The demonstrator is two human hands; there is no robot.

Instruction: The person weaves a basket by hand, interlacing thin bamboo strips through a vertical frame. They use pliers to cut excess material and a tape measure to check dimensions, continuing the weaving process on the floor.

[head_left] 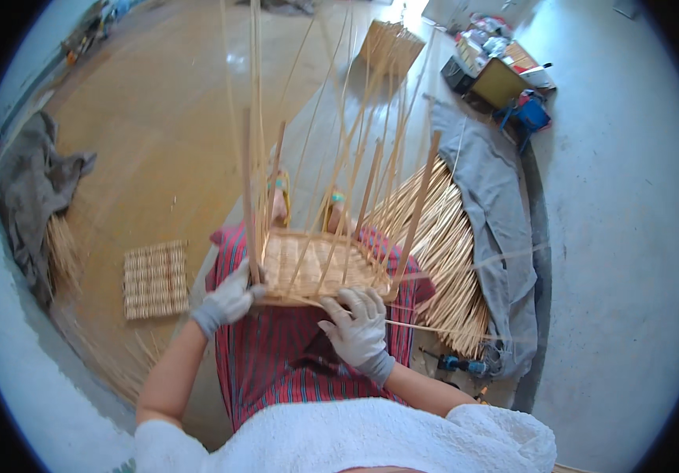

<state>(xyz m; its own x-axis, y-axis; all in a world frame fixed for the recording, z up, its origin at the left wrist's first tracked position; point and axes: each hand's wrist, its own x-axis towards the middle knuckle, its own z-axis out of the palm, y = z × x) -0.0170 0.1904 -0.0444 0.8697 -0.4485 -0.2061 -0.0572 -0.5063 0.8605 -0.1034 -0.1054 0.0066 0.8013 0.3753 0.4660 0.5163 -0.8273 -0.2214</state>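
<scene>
Our left hand (233, 296) is closed on the near left corner of the half-made basket (316, 258), at the foot of an upright slat; the basket lies to the right of that grip and just beyond it, over our lap, its longer side running left to right; our right hand (357, 327) lies on the near edge, right of its middle, fingers laid over the edge and thumb apart; whether it pinches a strip there we cannot tell; both hands touch the basket, so neither is clearly nearer.

Counting from the left, we have one grey cloth (36, 169) well out from the left grip, with one small straw bundle (62, 248) beneath it; one woven mat (155, 280) on the floor just left of the left hand; one striped cloth (237, 355) over our lap, below the grips; one basket with four broad slats (419, 202) standing up, and thin strips too many to count; two feet (280, 206) beyond it; one box (390, 49) farther ahead; one large straw bundle (438, 260) to the right of the right hand; one blue power tool (465, 366) nearer us on that side; one more grey cloth (497, 244) past the bundle.
</scene>
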